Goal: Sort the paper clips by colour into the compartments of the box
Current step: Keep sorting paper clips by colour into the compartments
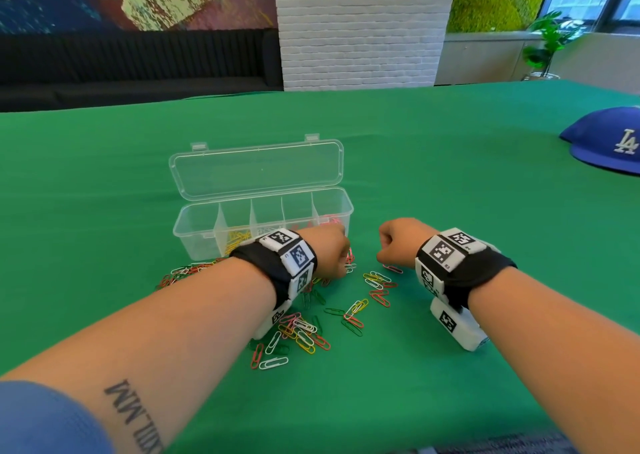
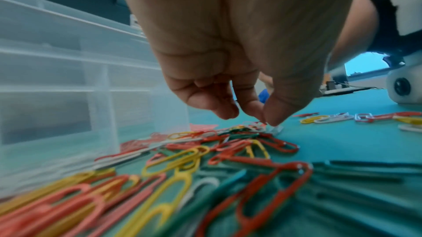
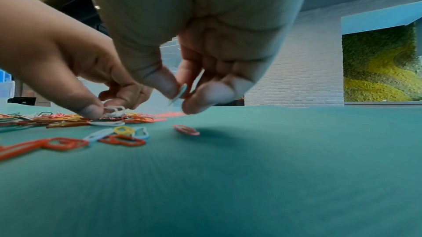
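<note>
- Left hand [image 1: 330,251] fingers [image 3: 91,110] pinch a white clip [image 3: 115,111] in the pile [image 1: 301,329] on the tabletop [image 1: 450,183].
- Right hand [image 1: 398,242] pinches a pale clip [image 3: 181,92] above the tabletop.
- Box [image 1: 263,208] lies open behind the pile.

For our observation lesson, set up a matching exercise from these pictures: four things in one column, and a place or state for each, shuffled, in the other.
1. box lid
2. blue cap
3. left hand
4. right hand

A. far right on the table
B. pinching a white clip in the pile
C. open
D. holding a pale clip above the cloth

Pairs: 1-C, 2-A, 3-B, 4-D
</note>
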A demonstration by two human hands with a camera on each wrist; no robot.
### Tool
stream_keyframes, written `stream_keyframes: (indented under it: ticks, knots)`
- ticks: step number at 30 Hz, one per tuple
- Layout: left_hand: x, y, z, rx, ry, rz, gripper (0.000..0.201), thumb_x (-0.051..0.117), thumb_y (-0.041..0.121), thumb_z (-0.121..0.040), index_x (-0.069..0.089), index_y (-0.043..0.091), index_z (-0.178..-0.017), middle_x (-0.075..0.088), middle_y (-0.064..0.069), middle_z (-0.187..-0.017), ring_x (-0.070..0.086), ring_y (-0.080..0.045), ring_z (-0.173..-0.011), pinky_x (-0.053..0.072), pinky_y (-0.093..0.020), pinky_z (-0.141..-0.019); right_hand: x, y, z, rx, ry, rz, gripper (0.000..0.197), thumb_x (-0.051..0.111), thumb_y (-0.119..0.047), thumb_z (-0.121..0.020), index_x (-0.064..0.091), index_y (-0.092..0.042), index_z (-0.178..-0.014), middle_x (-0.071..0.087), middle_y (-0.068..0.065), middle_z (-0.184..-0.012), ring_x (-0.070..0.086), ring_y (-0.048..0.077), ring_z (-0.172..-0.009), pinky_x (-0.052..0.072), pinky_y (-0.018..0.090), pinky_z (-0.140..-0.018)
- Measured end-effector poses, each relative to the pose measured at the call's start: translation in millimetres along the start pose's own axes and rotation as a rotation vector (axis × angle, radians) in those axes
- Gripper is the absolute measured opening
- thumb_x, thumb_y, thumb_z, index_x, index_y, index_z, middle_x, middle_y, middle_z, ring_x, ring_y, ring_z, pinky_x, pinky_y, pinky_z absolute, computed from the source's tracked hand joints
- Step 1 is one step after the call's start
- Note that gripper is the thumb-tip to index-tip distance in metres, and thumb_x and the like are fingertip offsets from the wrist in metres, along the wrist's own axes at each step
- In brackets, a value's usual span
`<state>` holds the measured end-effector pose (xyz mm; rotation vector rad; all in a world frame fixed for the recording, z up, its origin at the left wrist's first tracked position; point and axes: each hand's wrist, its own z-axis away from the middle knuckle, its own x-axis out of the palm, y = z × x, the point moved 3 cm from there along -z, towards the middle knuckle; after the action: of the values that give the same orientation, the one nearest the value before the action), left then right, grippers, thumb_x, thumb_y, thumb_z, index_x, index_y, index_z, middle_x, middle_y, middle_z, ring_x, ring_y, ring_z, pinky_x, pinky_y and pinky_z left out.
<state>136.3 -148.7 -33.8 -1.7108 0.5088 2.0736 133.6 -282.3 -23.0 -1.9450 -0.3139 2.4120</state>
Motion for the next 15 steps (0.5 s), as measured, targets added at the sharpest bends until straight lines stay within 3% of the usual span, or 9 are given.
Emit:
stream_keyframes:
  ticks: [2, 5, 7, 9, 11, 15]
  knots:
    - [-5, -3, 5, -0.028, 0.046, 0.088, 0.009, 0.057, 0.019, -0.084, 0.053, 0.013, -0.079, 0.047, -0.002, -0.091, 0.048, -0.020, -0.082, 0.038, -0.028, -0.068, 2, -2, 1, -0.019, -0.014, -0.032, 0.024, 0.054, -0.012, -0.082, 0.040, -0.020, -0.065, 0.045, -0.003, -0.067, 0.048, 0.020, -0.075, 0.033, 0.020, -0.051]
    - [-13, -11, 11, -0.118, 0.098, 0.286, 0.026, 0.057, 0.016, -0.081, 0.039, 0.018, -0.062, 0.044, -0.001, -0.071, 0.042, -0.019, -0.067, 0.034, -0.026, -0.057, 2, -3, 1, -0.051, -0.017, -0.153, 0.013, 0.050, -0.008, -0.083, 0.053, -0.020, -0.083, 0.048, -0.006, -0.069, 0.052, 0.019, -0.072, 0.038, 0.021, -0.055]
    - [-17, -15, 14, -0.170, 0.073, 0.503, 0.031, 0.053, 0.010, -0.080, 0.034, 0.018, -0.057, 0.040, -0.002, -0.063, 0.041, -0.019, -0.061, 0.035, -0.025, -0.056, 1, -4, 1, -0.061, -0.031, -0.193, 0.025, 0.043, -0.005, -0.086, 0.060, -0.022, -0.095, 0.045, -0.008, -0.067, 0.049, 0.014, -0.062, 0.037, 0.020, -0.054]
    - [-17, -16, 16, -0.219, 0.040, 0.797, 0.033, 0.045, 0.001, -0.081, 0.034, 0.017, -0.055, 0.042, -0.003, -0.057, 0.045, -0.018, -0.055, 0.039, -0.024, -0.054, 0, -5, 0, -0.057, -0.073, -0.163, 0.029, 0.040, -0.003, -0.089, 0.063, -0.019, -0.088, 0.042, -0.009, -0.062, 0.040, 0.007, -0.054, 0.030, 0.018, -0.049]
    - [-15, -15, 18, -0.279, 0.005, 1.030, 0.028, 0.036, -0.002, -0.085, 0.038, 0.011, -0.060, 0.049, -0.006, -0.058, 0.045, -0.016, -0.049, 0.037, -0.021, -0.047, 0, -6, -1, -0.035, -0.092, -0.146, 0.030, 0.040, -0.002, -0.089, 0.056, -0.017, -0.069, 0.043, -0.006, -0.061, 0.040, 0.009, -0.056, 0.029, 0.019, -0.049]
    - [-8, -11, 26, -0.335, -0.039, 1.361, 0.024, 0.027, -0.002, -0.079, 0.036, 0.008, -0.059, 0.044, -0.008, -0.054, 0.035, -0.014, -0.039, 0.027, -0.017, -0.042, 5, -5, -4, -0.025, -0.112, -0.139, 0.033, 0.039, -0.004, -0.091, 0.043, -0.018, -0.061, 0.044, -0.003, -0.065, 0.046, 0.020, -0.081, 0.029, 0.016, -0.054]
